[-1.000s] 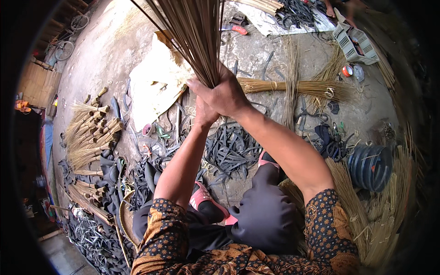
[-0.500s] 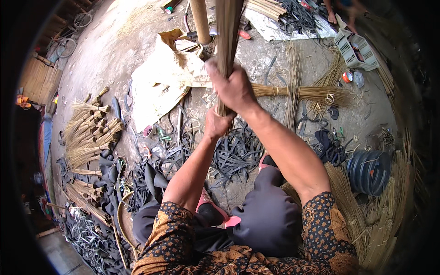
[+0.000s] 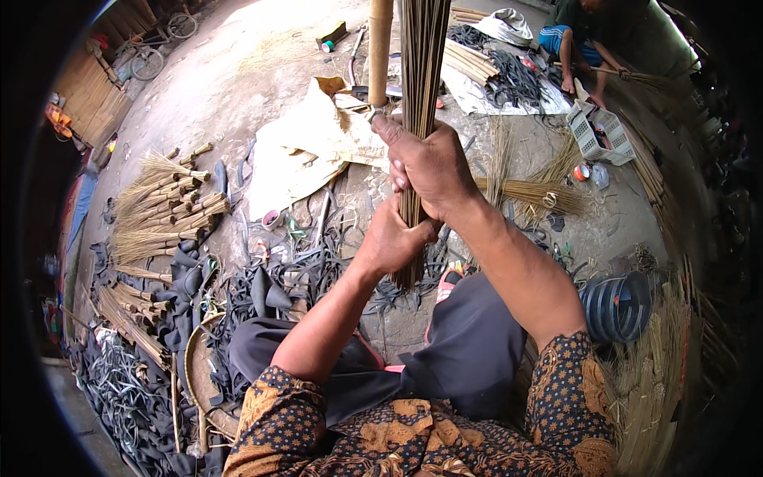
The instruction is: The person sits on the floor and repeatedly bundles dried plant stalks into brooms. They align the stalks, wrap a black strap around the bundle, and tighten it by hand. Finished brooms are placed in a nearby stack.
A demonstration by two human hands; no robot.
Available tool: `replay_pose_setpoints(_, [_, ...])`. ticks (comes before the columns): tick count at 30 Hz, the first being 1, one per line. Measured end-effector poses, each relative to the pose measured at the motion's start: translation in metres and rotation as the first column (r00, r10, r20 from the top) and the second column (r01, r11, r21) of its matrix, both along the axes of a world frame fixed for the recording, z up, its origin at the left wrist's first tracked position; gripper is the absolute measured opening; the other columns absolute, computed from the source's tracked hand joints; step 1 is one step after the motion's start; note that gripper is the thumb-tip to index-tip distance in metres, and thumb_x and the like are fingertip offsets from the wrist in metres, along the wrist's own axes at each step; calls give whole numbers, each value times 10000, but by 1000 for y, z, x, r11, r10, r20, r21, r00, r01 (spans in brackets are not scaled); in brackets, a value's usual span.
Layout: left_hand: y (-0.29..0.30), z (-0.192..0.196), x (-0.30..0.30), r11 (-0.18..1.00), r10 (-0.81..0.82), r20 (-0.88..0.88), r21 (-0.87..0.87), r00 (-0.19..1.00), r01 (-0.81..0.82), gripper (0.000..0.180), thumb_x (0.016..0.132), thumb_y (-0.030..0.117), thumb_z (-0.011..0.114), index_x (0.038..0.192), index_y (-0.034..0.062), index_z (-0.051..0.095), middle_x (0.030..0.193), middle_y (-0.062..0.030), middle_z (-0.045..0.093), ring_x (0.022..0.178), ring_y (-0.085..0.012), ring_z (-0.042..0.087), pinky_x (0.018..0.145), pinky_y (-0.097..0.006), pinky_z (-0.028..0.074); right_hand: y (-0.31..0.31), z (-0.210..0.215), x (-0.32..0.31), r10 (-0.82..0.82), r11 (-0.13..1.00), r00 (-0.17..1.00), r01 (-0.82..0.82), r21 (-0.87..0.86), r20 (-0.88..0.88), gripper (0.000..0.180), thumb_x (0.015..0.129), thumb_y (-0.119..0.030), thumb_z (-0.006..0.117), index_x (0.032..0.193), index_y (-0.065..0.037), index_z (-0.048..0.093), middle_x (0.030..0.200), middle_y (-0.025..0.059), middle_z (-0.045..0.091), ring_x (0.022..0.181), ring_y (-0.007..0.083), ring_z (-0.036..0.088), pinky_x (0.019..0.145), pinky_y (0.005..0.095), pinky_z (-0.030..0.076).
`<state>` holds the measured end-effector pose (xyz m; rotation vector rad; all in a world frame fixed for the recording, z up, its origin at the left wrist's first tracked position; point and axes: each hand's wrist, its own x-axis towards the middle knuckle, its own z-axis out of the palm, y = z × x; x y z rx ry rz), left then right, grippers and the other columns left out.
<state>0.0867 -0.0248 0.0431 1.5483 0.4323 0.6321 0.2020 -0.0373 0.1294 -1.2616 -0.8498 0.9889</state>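
Observation:
A tight upright bundle of thin brown broom sticks is held in front of me, its upper part running out past the top edge. My right hand wraps round it at mid-length, fingers closed. Just below, my left hand grips the same bundle near its lower end. The stick ends show under the left hand, above black rubber strips strewn on the floor. Behind the hands lies a cream sack, and to the right another tied bundle of sticks rests on the ground.
Several short stick bundles are stacked at left, above a heap of dark strips. A bamboo post stands ahead. On the right are a white plastic crate, a dark ribbed cylinder and loose sticks. Another person sits at far right.
The bundle and both hands now appear lower and farther right, with more stick ends showing below my left hand. The view has tilted up, bringing more of the other person in.

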Motion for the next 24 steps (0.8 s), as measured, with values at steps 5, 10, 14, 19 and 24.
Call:
replay_pose_setpoints(5, [-8,10,-46,853,-330,56,-410,942,323,190,913,154,727,839,46,589,635,-14,583,500,-143,561,478,-300,453,-33,-8,-31,303,945,879,-226,238,-368,434,973,-300,770,1324,-80,641,675,-33,528,528,76,517,574,324,505])
replay_pose_setpoints(10, [-23,-1,-58,997,-44,-337,-73,940,20,212,870,162,709,916,-12,597,678,-60,621,600,-159,619,544,-347,481,-35,-44,-53,-88,993,920,110,36,-383,194,1001,-262,733,1058,-97,649,584,-70,418,438,73,412,443,282,400])
replay_pose_setpoints(14, [-20,-11,-67,998,-48,-302,33,952,60,218,860,180,714,888,-13,615,688,-78,637,591,-168,616,549,-353,482,-39,-67,-58,-120,989,895,146,27,-431,339,973,-330,772,1193,-102,651,607,-51,450,492,91,457,504,294,423])
replay_pose_setpoints(19, [-7,-19,-77,987,-88,-449,81,889,139,323,844,246,728,893,-61,638,772,-244,709,776,-351,749,717,-464,571,-37,-84,-55,-153,985,785,171,-27,-600,337,999,-389,727,1166,-116,620,593,-81,363,478,65,396,501,287,396])
replay_pose_setpoints(24, [1,-27,-78,936,181,-594,348,784,48,348,884,242,701,1119,-7,641,896,-300,722,910,-480,709,818,-556,563,-19,-107,-60,-175,973,802,229,23,-571,484,979,-508,719,1187,-88,598,645,-54,399,534,100,424,562,312,430])
